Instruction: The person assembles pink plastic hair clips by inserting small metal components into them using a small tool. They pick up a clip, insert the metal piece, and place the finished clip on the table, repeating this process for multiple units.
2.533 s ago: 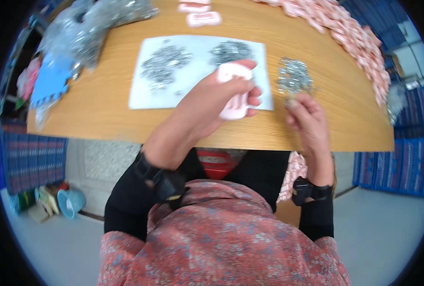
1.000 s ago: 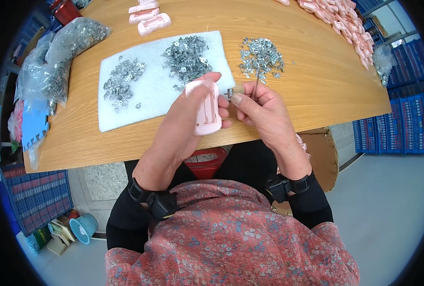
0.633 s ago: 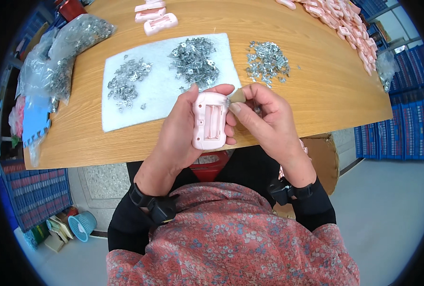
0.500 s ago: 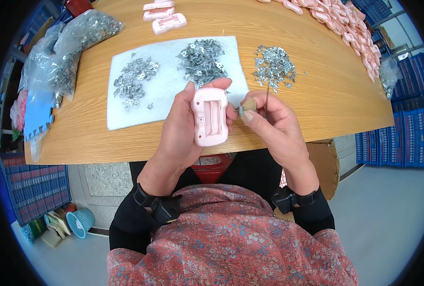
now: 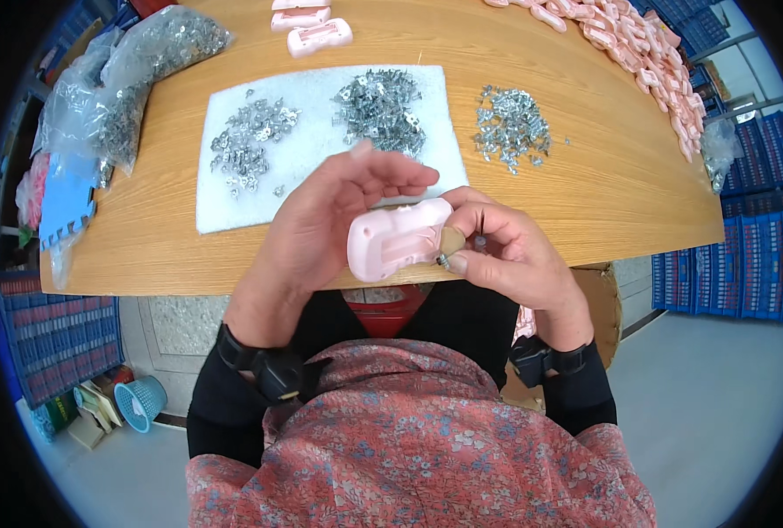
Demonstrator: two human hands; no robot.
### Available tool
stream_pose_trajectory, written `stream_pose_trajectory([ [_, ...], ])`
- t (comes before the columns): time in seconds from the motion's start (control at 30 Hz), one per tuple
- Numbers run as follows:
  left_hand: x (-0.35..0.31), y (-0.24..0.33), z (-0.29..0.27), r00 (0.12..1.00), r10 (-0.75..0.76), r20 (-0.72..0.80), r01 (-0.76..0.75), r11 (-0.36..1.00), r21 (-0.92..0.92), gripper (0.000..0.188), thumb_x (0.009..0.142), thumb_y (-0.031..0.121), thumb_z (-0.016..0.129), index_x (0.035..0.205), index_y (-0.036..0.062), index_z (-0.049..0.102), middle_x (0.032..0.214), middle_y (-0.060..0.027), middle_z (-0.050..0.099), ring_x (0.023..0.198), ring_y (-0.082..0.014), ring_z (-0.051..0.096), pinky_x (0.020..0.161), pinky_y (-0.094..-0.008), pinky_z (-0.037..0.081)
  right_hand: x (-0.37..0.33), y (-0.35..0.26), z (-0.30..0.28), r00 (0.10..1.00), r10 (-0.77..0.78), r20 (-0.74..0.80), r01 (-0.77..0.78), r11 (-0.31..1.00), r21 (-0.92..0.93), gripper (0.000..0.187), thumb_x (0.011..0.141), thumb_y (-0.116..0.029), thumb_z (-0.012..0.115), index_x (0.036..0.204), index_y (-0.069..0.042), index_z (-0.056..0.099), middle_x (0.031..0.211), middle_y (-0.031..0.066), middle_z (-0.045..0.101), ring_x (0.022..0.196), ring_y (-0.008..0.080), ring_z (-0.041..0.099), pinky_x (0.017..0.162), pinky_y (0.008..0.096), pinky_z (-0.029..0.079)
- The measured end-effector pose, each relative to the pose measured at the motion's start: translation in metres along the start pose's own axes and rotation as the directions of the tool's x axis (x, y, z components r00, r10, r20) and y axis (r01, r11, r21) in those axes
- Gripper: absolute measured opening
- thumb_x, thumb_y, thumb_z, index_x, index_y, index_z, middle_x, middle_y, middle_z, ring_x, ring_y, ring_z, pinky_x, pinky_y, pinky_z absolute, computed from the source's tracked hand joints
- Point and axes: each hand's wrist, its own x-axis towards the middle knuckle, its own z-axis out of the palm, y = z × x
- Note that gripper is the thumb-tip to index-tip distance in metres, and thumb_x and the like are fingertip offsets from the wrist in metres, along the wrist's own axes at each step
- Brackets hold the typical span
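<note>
A pink plastic battery case (image 5: 376, 249) with a long recessed compartment lies tilted between my hands, just above the table's near edge. My left hand (image 5: 308, 224) is open at its left side, thumb raised and fingers stretched above the case, the palm close beside it. My right hand (image 5: 506, 255) is closed at the case's right end, its fingers reaching behind that end. Thumb and forefinger pinch a small metal piece (image 5: 443, 261); a tan cover (image 5: 452, 239) shows at the forefinger's tip. A thin dark rod-like tool (image 5: 481, 227) sticks up between the right fingers.
A white foam sheet (image 5: 312, 189) bears two heaps of metal pieces. Another metal heap (image 5: 512, 128) lies right of it. Several pink cases (image 5: 319, 37) sit at the back, with a large pink pile (image 5: 642, 66) far right. Plastic bags (image 5: 158, 57) of metal parts stand left.
The pink case has turned from upright to slanting sideways and moved slightly lower. My left hand has loosened from it, fingers now stretched out. My right hand has come against its right end.
</note>
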Motion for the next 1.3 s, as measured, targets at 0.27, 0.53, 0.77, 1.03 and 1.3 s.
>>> stream_pose_trajectory([
  [0.27, -0.015, 0.012, 0.002, 0.908, -0.400, 0.128, 0.335, 0.874, 0.353, 0.062, 0.101, 0.027, 0.048, 0.156, 0.0084, 0.023, 0.113, -0.0155, 0.062, 0.087, -0.0225, 0.067, 0.071, -0.0343, 0.059, -0.001, -0.018, -0.004, 0.999, 0.032, -0.038, -0.039, 0.984, -0.177, 0.016, 0.086, -0.004, 0.068, 0.099, 0.002, 0.062, 0.115, 0.0031, 0.057, 0.087, 0.0063, 0.050, 0.074, 0.0234, 0.044],
  [0.53, -0.010, -0.025, -0.003, 0.977, -0.200, 0.070, 0.206, 0.973, -0.100, 0.053, 0.107, 0.040, 0.029, 0.150, 0.0096, 0.032, 0.107, -0.0124, 0.063, 0.086, -0.0209, 0.065, 0.070, -0.0372, 0.059, -0.001, 0.016, 0.016, 0.890, -0.028, -0.455, -0.074, 0.976, -0.205, 0.005, 0.091, -0.004, 0.066, 0.094, -0.001, 0.063, 0.091, -0.0004, 0.059, 0.079, 0.0035, 0.050, 0.071, 0.0207, 0.042],
  [0.77, -0.009, -0.028, 0.001, 0.975, -0.221, -0.008, 0.218, 0.970, -0.105, 0.051, 0.108, 0.039, 0.025, 0.149, 0.0091, 0.034, 0.104, -0.0103, 0.061, 0.087, -0.0200, 0.065, 0.072, -0.0386, 0.059, 0.013, 0.017, 0.025, 0.873, -0.205, -0.443, -0.024, 0.888, -0.459, 0.014, 0.083, -0.006, 0.072, 0.091, 0.002, 0.063, 0.079, 0.0056, 0.056, 0.067, 0.0119, 0.055, 0.061, 0.0257, 0.046],
  [1.03, -0.007, -0.031, 0.004, 0.972, -0.226, -0.060, 0.221, 0.972, -0.078, 0.051, 0.109, 0.038, 0.022, 0.147, 0.0088, 0.036, 0.105, -0.0107, 0.064, 0.086, -0.0207, 0.068, 0.069, -0.0382, 0.062, 0.016, 0.011, 0.027, 0.880, -0.239, -0.410, -0.089, 0.766, -0.637, 0.013, 0.081, -0.006, 0.072, 0.089, 0.001, 0.064, 0.079, 0.0102, 0.059, 0.067, 0.0202, 0.062, 0.061, 0.0314, 0.050],
  [1.3, -0.005, -0.031, 0.012, 0.961, -0.232, -0.153, 0.222, 0.972, -0.079, 0.050, 0.108, 0.039, 0.023, 0.146, 0.0086, 0.037, 0.110, -0.0123, 0.063, 0.088, -0.0214, 0.068, 0.071, -0.0370, 0.060, 0.015, 0.011, 0.033, 0.866, -0.394, -0.307, -0.038, 0.560, -0.827, 0.019, 0.079, -0.005, 0.072, 0.097, -0.001, 0.067, 0.086, 0.0118, 0.063, 0.067, 0.0278, 0.064, 0.060, 0.0345, 0.052],
])
